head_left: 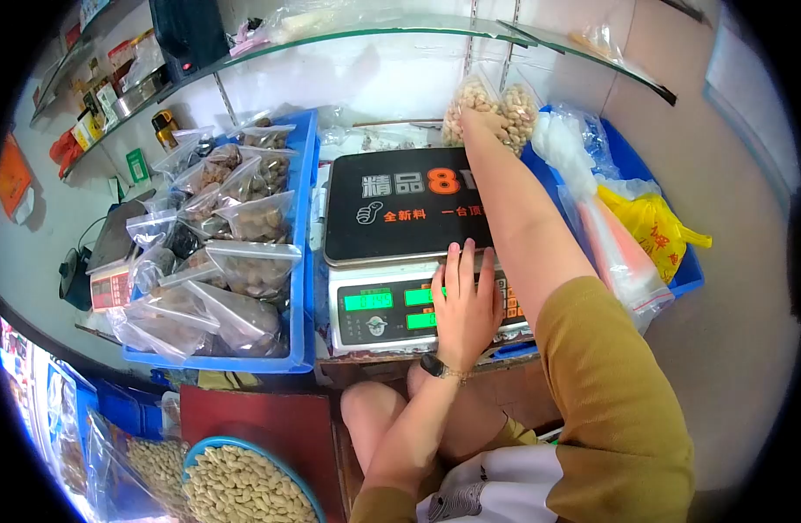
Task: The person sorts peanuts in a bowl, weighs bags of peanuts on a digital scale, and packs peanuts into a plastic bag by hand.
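Note:
My left hand [467,305] lies flat on the front panel of a digital scale [366,326], its fingers stretched toward the black weighing plate [387,205]. Green displays glow beside it. My right arm reaches past the plate to the back, where my right hand [482,127] is at two clear bags of peanuts, one bag [464,100] on the left and another bag [520,109] on the right. The right hand's fingers are mostly hidden against the bags, and whether they grip one cannot be made out.
A blue tray [305,261] of filled zip bags stands left of the scale. Right of it, a blue bin [690,277] holds a yellow bag [649,228] and clear plastic. A glass shelf [374,32] runs above. A bowl of peanuts [244,488] sits at lower left.

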A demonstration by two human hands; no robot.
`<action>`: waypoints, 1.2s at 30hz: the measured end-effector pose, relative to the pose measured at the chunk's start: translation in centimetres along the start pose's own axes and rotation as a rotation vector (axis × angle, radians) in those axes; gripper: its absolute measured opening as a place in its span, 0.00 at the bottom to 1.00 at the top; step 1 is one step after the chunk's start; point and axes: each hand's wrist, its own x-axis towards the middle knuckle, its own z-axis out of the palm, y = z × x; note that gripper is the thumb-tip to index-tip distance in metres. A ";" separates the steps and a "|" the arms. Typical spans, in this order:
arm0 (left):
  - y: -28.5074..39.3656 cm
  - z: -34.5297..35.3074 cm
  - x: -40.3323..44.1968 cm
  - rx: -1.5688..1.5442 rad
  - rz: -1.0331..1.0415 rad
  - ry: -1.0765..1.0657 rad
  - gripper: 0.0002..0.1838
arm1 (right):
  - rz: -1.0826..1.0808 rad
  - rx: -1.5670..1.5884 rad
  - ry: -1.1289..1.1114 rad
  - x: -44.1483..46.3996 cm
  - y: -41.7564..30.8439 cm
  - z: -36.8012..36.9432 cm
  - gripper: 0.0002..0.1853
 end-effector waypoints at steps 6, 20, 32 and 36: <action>-0.1 0.2 -0.1 0.033 0.001 -0.028 0.28 | -0.711 0.052 0.334 -0.7 0.6 -1.5 0.37; 3.3 0.8 -0.2 -0.167 0.115 0.033 0.19 | -1.433 -0.233 -0.308 -5.4 7.7 -43.7 0.03; 17.1 1.8 0.5 -0.526 0.225 -0.108 0.19 | -1.314 -0.455 -0.048 -3.4 17.4 -49.2 0.18; 17.9 2.1 0.6 -0.384 0.473 -0.268 0.18 | -1.318 -0.432 -0.020 -2.1 18.5 -48.8 0.08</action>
